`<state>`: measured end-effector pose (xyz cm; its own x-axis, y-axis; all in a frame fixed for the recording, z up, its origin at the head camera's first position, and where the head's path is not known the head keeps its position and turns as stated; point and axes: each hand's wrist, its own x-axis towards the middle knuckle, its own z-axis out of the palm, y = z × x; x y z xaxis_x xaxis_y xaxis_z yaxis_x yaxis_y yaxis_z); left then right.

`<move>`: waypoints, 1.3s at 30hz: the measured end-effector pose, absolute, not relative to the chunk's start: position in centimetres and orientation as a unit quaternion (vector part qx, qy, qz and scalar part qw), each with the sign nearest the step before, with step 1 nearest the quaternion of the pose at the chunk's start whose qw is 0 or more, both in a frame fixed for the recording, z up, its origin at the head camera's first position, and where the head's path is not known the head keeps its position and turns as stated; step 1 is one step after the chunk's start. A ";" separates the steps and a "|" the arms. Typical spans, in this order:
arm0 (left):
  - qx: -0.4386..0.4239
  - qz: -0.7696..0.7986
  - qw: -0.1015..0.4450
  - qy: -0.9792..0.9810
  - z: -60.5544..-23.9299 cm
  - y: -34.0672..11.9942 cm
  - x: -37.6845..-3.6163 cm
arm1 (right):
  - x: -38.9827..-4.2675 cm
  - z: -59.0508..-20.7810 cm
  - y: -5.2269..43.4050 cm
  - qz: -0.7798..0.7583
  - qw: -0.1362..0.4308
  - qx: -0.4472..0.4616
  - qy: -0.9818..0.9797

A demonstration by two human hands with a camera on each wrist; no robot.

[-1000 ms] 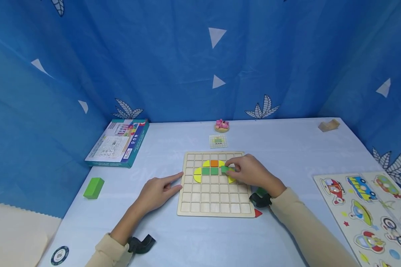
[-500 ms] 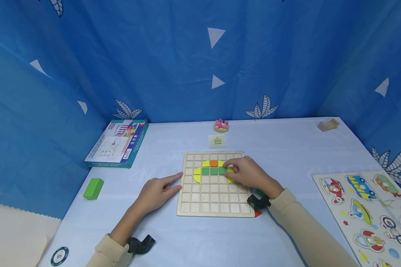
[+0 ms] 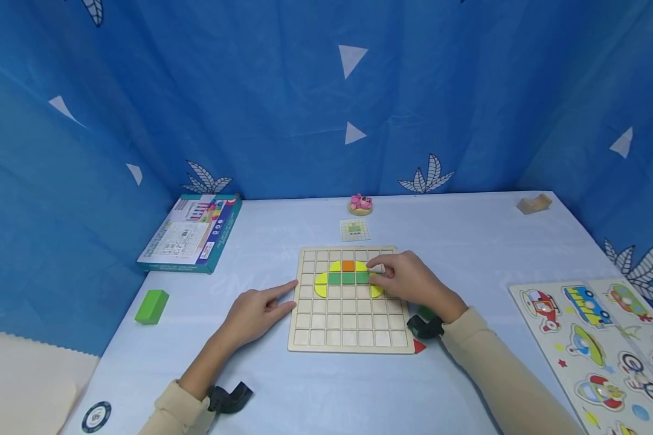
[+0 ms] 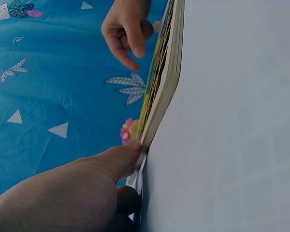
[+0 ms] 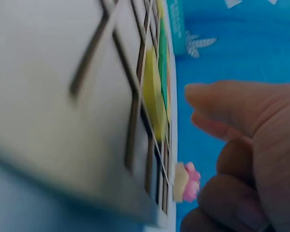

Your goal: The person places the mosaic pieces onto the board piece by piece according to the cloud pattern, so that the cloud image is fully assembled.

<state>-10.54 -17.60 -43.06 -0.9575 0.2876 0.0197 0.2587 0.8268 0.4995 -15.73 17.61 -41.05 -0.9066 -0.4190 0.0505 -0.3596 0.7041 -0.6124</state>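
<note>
A wooden grid board [image 3: 334, 323] lies on the table in the head view. Set in its upper rows are an orange square tile [image 3: 348, 266], three green square tiles [image 3: 348, 278] in a row, and yellow rounded pieces [image 3: 321, 285] at both sides. Thumb and index finger of my left hand [image 3: 252, 314] rest against the board's left edge. My right hand [image 3: 410, 281] hovers just right of the green row, thumb and index apart with nothing between them. In the right wrist view, my right hand [image 5: 261, 130] is clear of the yellow piece [image 5: 152, 92], its other fingers curled.
Behind the board lie a small pattern card [image 3: 354, 229] and a pink figurine [image 3: 360, 205]. A boxed set [image 3: 193, 232] and a green block [image 3: 152, 307] are at left. A picture puzzle board [image 3: 592, 350] lies right, a red triangle [image 3: 419, 347] by the board's corner.
My right hand has lowered the third green tile into the row beside the other two, let go of it, and drawn slightly right. My left hand has stayed at the board's edge.
</note>
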 end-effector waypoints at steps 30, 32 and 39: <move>0.150 0.261 0.031 0.953 -42.9 -17.4 -10.6 | -15.0 -38.5 29.6 -0.394 0.228 -0.194 0.869; 0.148 0.260 0.032 0.954 -42.9 -17.4 -10.6 | -15.2 -39.0 29.8 -0.403 0.245 -0.208 0.857; 0.146 0.263 0.035 0.953 -42.9 -17.5 -10.5 | -15.6 -40.3 29.7 -0.411 0.292 -0.219 0.835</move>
<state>-10.50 -17.50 -42.91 -0.9549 0.2968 0.0102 0.2600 0.8191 0.5113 -15.58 29.67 -40.28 -0.7333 -0.6067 -0.3070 -0.1263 0.5652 -0.8152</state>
